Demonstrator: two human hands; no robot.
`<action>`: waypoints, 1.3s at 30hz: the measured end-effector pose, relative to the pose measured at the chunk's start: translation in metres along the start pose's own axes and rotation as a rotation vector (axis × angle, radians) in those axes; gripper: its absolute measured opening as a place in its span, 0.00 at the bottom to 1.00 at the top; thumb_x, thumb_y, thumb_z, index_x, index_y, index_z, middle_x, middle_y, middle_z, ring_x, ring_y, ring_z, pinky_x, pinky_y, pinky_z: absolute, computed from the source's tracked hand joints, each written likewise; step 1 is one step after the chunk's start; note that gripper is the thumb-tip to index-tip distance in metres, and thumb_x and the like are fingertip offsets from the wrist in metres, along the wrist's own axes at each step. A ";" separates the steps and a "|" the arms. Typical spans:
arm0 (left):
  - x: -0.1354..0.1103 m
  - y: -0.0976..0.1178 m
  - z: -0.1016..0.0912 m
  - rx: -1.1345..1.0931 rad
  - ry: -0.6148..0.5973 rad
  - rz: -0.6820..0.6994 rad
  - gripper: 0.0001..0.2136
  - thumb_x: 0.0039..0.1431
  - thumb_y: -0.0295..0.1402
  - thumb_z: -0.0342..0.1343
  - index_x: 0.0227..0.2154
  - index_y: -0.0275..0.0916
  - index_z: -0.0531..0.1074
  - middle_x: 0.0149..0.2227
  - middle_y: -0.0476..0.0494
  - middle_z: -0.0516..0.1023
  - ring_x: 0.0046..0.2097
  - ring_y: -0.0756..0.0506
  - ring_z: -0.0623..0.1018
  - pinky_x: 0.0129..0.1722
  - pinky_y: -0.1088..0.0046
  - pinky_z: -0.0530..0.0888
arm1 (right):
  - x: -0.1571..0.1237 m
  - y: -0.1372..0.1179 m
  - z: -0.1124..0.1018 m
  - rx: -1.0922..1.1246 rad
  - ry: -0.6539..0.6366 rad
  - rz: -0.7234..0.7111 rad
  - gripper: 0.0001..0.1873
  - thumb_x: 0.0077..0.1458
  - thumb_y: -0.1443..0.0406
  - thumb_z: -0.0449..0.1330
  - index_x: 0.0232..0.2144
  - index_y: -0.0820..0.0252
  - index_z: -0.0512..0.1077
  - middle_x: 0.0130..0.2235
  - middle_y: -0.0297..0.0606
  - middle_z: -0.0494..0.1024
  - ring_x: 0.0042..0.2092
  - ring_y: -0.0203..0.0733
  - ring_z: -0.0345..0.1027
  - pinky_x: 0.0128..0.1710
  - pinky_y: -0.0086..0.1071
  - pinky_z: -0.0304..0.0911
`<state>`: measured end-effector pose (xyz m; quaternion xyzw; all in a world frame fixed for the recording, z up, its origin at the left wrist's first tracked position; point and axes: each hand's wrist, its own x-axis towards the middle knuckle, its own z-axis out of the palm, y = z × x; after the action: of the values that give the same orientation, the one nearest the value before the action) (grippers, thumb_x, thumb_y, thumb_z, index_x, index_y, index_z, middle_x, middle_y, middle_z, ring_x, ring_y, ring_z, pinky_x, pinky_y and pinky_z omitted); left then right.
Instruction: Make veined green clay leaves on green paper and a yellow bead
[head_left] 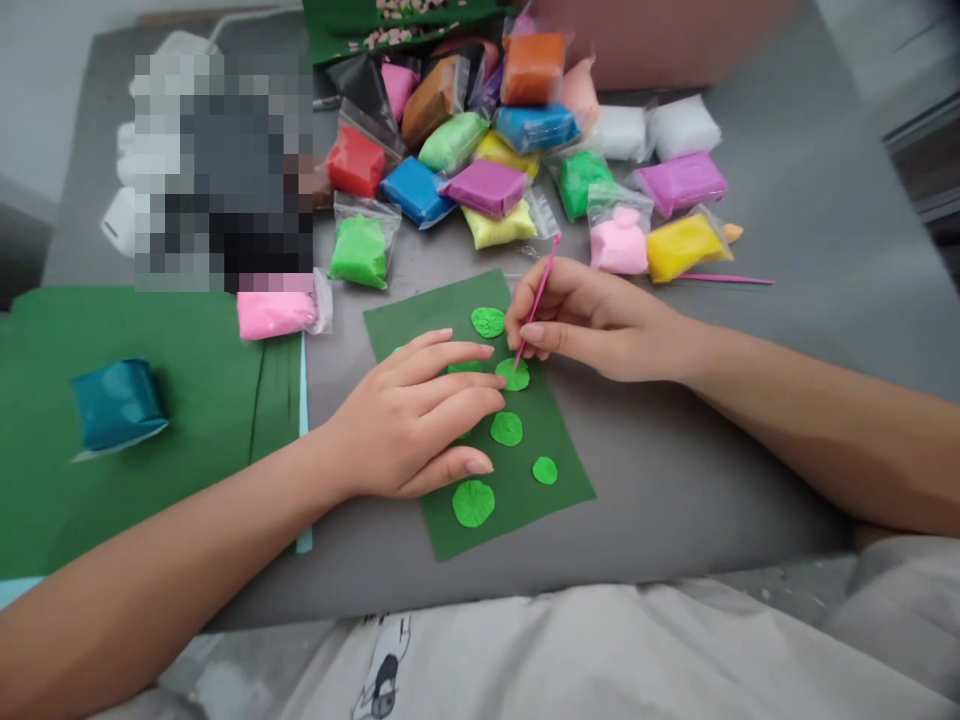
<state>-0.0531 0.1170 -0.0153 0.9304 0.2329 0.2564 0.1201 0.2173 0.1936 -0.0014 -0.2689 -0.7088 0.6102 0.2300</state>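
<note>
While my right hand (581,318) pinches a thin pink plastic-looking rod (545,276), my left hand (412,418) lies spread, a flat bright-green clay-like disc (516,378) at its two o'clock. I'd expect a soft disc and light rod, best held low.

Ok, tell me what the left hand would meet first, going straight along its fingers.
Probably the right hand or the pink tool it holds; depth there is unclear.
</note>
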 end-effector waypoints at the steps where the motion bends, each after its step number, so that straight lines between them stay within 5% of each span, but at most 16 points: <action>1: 0.000 0.000 0.000 -0.004 -0.002 -0.004 0.25 0.81 0.52 0.42 0.55 0.39 0.77 0.56 0.39 0.88 0.67 0.36 0.80 0.75 0.53 0.67 | -0.001 0.002 0.001 0.001 0.003 -0.014 0.15 0.67 0.55 0.68 0.41 0.54 0.67 0.37 0.35 0.78 0.37 0.38 0.75 0.35 0.31 0.74; 17: 0.000 0.000 0.000 -0.017 -0.004 0.004 0.25 0.81 0.52 0.43 0.55 0.38 0.77 0.55 0.37 0.88 0.67 0.36 0.79 0.76 0.54 0.67 | 0.000 0.004 0.005 -0.056 -0.039 -0.071 0.07 0.67 0.65 0.63 0.41 0.54 0.66 0.37 0.34 0.77 0.37 0.39 0.75 0.37 0.32 0.74; 26: -0.001 -0.001 0.000 -0.025 -0.013 -0.003 0.26 0.81 0.53 0.42 0.57 0.40 0.77 0.56 0.37 0.87 0.68 0.36 0.79 0.75 0.52 0.68 | 0.002 0.001 0.003 -0.077 -0.044 0.021 0.08 0.66 0.64 0.63 0.41 0.54 0.66 0.39 0.34 0.76 0.39 0.40 0.75 0.40 0.35 0.75; 32: 0.000 -0.001 0.001 -0.009 0.008 0.018 0.26 0.81 0.52 0.41 0.55 0.37 0.76 0.55 0.36 0.88 0.66 0.35 0.80 0.74 0.53 0.69 | 0.001 0.006 -0.003 0.116 0.043 0.044 0.11 0.64 0.64 0.67 0.40 0.56 0.66 0.35 0.30 0.73 0.34 0.34 0.72 0.31 0.28 0.70; 39: 0.000 0.000 -0.001 -0.016 -0.003 -0.006 0.26 0.81 0.53 0.41 0.57 0.39 0.76 0.58 0.36 0.86 0.68 0.36 0.79 0.74 0.52 0.68 | -0.003 0.008 -0.004 0.179 0.092 0.118 0.11 0.62 0.69 0.67 0.38 0.56 0.66 0.35 0.30 0.75 0.36 0.36 0.78 0.33 0.29 0.76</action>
<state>-0.0539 0.1172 -0.0147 0.9291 0.2332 0.2564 0.1288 0.2227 0.1953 -0.0084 -0.3163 -0.6231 0.6705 0.2492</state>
